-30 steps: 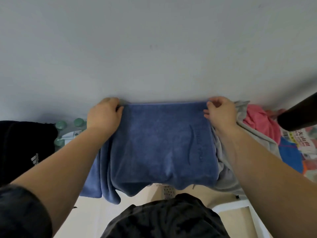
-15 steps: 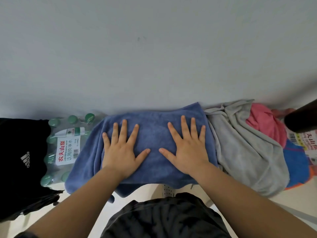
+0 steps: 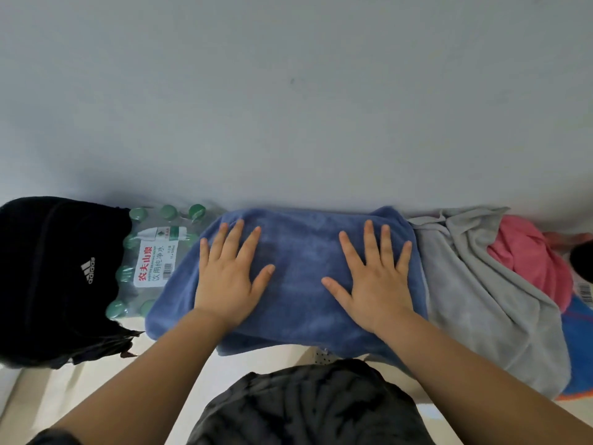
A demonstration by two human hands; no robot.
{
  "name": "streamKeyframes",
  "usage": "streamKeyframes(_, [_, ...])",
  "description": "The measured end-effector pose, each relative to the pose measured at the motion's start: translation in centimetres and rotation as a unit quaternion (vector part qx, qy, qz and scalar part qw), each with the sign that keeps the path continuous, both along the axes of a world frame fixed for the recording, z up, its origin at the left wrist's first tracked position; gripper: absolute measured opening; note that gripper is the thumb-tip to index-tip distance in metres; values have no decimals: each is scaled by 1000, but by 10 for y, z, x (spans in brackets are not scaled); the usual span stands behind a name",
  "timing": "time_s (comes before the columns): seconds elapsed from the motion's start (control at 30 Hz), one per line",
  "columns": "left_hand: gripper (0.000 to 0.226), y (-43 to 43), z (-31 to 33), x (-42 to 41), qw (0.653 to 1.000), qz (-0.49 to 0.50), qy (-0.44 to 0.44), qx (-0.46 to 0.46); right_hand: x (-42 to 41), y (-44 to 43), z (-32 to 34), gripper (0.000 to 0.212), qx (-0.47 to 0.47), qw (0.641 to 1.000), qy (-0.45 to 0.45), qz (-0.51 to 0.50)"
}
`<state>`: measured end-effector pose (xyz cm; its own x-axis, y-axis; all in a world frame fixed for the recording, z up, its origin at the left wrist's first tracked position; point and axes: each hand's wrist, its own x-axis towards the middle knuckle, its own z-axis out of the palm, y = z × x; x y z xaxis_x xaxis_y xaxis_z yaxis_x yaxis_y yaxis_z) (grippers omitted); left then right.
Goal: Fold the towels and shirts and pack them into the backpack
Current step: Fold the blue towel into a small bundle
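Observation:
A folded blue towel (image 3: 298,284) lies against the wall in the middle, its near edge hanging down. My left hand (image 3: 229,274) lies flat on its left half with the fingers spread. My right hand (image 3: 373,277) lies flat on its right half, fingers spread as well. A black backpack (image 3: 54,277) with a white logo sits at the far left. To the right of the blue towel is a crumpled grey cloth (image 3: 481,293), and behind it a pink cloth (image 3: 526,255).
A shrink-wrapped pack of green-capped water bottles (image 3: 150,261) stands between the backpack and the towel, partly under the towel. A pale wall (image 3: 288,107) rises right behind everything. A blue and orange item (image 3: 577,342) shows at the right edge.
A second ago both hands pinched the towel's top corners against the wall. They let go and now press flat on the folded towel, spreading slightly apart in the last half second.

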<state>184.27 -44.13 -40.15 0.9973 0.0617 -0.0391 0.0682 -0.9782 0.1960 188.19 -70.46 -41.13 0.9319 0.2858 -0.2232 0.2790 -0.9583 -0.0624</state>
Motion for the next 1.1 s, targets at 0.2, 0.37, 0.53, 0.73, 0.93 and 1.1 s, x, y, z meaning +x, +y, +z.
streamKeyframes(0.2, [56, 73, 13, -55, 974, 220, -47, 25, -10, 67, 15, 82, 81, 981, 5, 175])
streamKeyframes(0.37, [46, 88, 14, -93, 936, 346, 64, -12, -9, 107, 5, 78, 54, 963, 16, 265])
streamKeyframes(0.53, [19, 89, 5, -97, 923, 371, 41, -91, -5, 108, -8, 78, 34, 961, 29, 274])
streamKeyframes(0.73, [9, 92, 25, -77, 918, 368, 2, -148, -4, 110, -6, 78, 32, 963, 23, 266])
streamKeyframes(0.93, [5, 119, 84, -46, 910, 333, -78, -235, -4, 112, -4, 77, 23, 965, 51, 255])
streamKeyframes(1.1, [14, 136, 88, -22, 928, 223, -121, -274, 0, 115, 9, 76, 46, 967, 123, 219])
